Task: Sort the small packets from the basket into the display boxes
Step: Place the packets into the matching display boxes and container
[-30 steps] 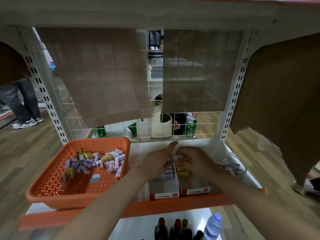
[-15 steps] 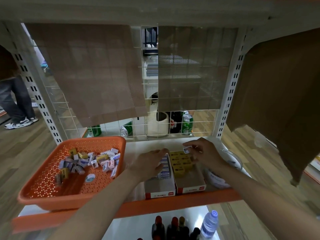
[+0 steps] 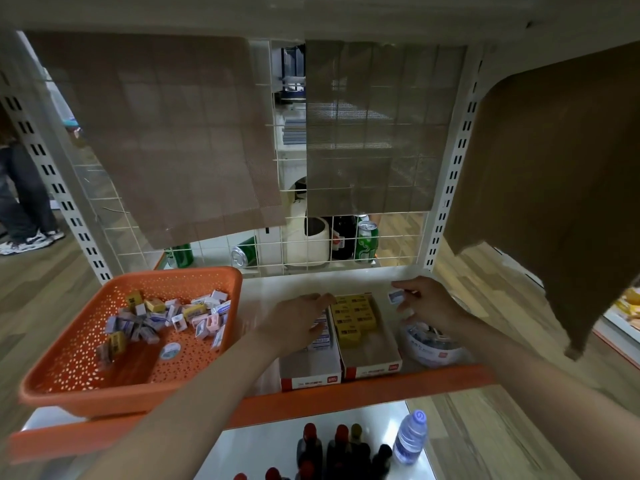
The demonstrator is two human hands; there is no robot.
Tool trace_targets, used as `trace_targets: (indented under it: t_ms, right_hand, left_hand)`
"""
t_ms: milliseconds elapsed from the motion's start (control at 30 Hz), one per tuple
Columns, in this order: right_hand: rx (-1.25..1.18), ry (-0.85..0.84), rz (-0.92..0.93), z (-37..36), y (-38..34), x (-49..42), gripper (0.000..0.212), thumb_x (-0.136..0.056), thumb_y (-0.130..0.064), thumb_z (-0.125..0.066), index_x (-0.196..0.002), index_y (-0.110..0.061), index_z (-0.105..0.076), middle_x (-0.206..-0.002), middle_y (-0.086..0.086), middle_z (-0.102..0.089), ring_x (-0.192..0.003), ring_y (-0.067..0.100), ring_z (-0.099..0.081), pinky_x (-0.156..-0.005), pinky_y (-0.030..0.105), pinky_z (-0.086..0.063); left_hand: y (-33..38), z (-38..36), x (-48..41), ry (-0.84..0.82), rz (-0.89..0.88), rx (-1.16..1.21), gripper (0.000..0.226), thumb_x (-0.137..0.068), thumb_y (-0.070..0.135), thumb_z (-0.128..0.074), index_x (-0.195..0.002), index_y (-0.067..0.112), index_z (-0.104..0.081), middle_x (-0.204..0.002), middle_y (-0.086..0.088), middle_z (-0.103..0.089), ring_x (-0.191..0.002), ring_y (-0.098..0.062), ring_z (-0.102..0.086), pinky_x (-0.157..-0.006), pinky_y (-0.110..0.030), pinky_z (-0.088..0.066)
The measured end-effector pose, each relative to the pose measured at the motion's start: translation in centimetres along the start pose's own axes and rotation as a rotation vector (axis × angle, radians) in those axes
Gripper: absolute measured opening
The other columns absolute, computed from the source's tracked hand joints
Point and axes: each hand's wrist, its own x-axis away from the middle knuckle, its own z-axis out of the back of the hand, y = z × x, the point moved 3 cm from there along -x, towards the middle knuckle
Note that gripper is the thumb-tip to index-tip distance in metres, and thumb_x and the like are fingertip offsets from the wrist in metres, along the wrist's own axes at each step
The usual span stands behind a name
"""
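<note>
An orange basket point(image 3: 86, 382) on the shelf's left holds several small packets point(image 3: 166, 317), white, pink and yellow. Two red-and-white display boxes stand side by side at the shelf front. The left box point(image 3: 310, 370) holds blue-and-white packets under my left hand point(image 3: 298, 323), which rests flat on them with fingers apart. The right box point(image 3: 372, 358) holds yellow packets point(image 3: 353, 315) at its back. My right hand point(image 3: 429, 304) hovers right of that box, pinching one small white-and-blue packet point(image 3: 396, 296) between thumb and fingers.
A clear round tub point(image 3: 433, 344) with small items sits under my right wrist. Cans and a white pot point(image 3: 308, 244) stand behind the wire grid. Bottles point(image 3: 343, 448) fill the shelf below. A person's legs point(image 3: 20, 202) stand far left.
My hands have moved apart. The right hand carried the small packet rightward, past the yellow box. The left hand settled onto the blue-and-white packets. The view shifted slightly.
</note>
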Motion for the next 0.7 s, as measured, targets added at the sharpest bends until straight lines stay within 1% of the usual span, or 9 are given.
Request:
trace_targets:
  t_ms: [67,167,233,300,367,433,500,600,700]
  right_hand:
    - [-0.048,0.031,-0.034,0.8,0.4,0.1,0.033,-0.098,0.007,-0.035,-0.126,0.007,-0.051,-0.080,0.010,-0.047,-0.067,0.025,-0.054,-0.057,0.042,-0.057]
    - [-0.039,0.090,-0.043,2.0,1.1,0.1,0.033,-0.096,0.009,-0.034,-0.123,0.007,-0.053,-0.079,0.012,-0.048,-0.063,0.025,-0.055,-0.039,0.023,-0.051]
    - [0.015,0.110,-0.044,2.6,1.7,0.0,0.035,-0.095,0.010,-0.035,-0.123,0.005,-0.055,-0.080,0.012,-0.050,-0.063,0.026,-0.056,-0.039,0.021,-0.049]
    - [0.125,0.135,-0.026,3.3,2.4,-0.2,0.037,-0.093,0.009,-0.037,-0.123,0.002,-0.058,-0.091,0.011,-0.055,-0.074,0.031,-0.060,-0.045,0.020,-0.051]
    - [0.291,0.153,0.010,4.0,3.1,-0.4,0.036,-0.094,0.003,-0.040,-0.122,-0.004,-0.062,-0.115,0.014,-0.060,-0.090,0.031,-0.063,-0.056,0.015,-0.050]
    - [0.429,0.155,0.014,4.6,3.4,-0.2,0.035,-0.094,-0.003,-0.042,-0.121,-0.009,-0.063,-0.130,0.013,-0.057,-0.106,0.029,-0.061,-0.077,0.022,-0.050]
    - [0.495,0.180,0.019,5.0,3.3,0.0,0.032,-0.094,-0.003,-0.044,-0.116,-0.010,-0.066,-0.130,0.012,-0.057,-0.112,0.027,-0.058,-0.090,0.029,-0.045]
    - [0.512,0.197,0.031,4.7,2.5,0.0,0.030,-0.092,-0.003,-0.044,-0.107,-0.012,-0.069,-0.122,0.012,-0.060,-0.102,0.030,-0.061,-0.085,0.034,-0.049]
    - [0.547,0.211,0.084,3.6,0.9,0.1,0.027,-0.092,-0.005,-0.046,-0.101,-0.016,-0.070,-0.118,0.006,-0.061,-0.105,0.026,-0.059,-0.084,0.033,-0.048]
  left_hand:
    - [0.1,0.1,-0.1,-0.002,0.000,-0.006,0.049,-0.097,0.024,-0.045,-0.144,0.023,-0.028,-0.127,-0.003,-0.053,-0.106,-0.019,-0.058,-0.088,-0.029,-0.049]
    - [0.5,0.0,-0.4,-0.006,-0.006,-0.024,0.048,-0.098,0.024,-0.044,-0.143,0.022,-0.028,-0.130,-0.003,-0.052,-0.110,-0.019,-0.056,-0.090,-0.029,-0.049]
    - [0.7,-0.3,-0.7,-0.021,-0.008,-0.026,0.050,-0.098,0.024,-0.043,-0.145,0.021,-0.026,-0.132,-0.004,-0.050,-0.112,-0.020,-0.055,-0.091,-0.029,-0.046]
    - [0.9,-0.6,-0.9,-0.037,-0.009,-0.010,0.052,-0.098,0.024,-0.043,-0.147,0.021,-0.025,-0.133,-0.004,-0.050,-0.113,-0.019,-0.054,-0.091,-0.028,-0.045]
    - [1.2,-0.8,-1.1,-0.046,-0.014,-0.013,0.053,-0.098,0.024,-0.044,-0.147,0.021,-0.024,-0.134,-0.004,-0.049,-0.115,-0.019,-0.053,-0.092,-0.028,-0.044]
    - [1.4,-0.9,-1.2,-0.049,-0.025,-0.037,0.054,-0.098,0.023,-0.043,-0.148,0.021,-0.023,-0.135,-0.003,-0.048,-0.116,-0.019,-0.052,-0.092,-0.028,-0.043]
    - [1.4,-0.8,-1.3,-0.043,-0.034,-0.041,0.054,-0.098,0.023,-0.043,-0.148,0.021,-0.023,-0.135,-0.002,-0.048,-0.116,-0.018,-0.052,-0.092,-0.027,-0.043]
    - [1.2,-0.4,-1.1,-0.037,-0.042,-0.019,0.051,-0.098,0.023,-0.044,-0.146,0.022,-0.027,-0.136,-0.001,-0.048,-0.117,-0.018,-0.052,-0.096,-0.027,-0.043]
    - [0.6,0.4,-0.6,-0.026,-0.030,-0.015,0.049,-0.098,0.025,-0.044,-0.144,0.023,-0.030,-0.134,-0.001,-0.049,-0.114,-0.019,-0.053,-0.092,-0.028,-0.044]
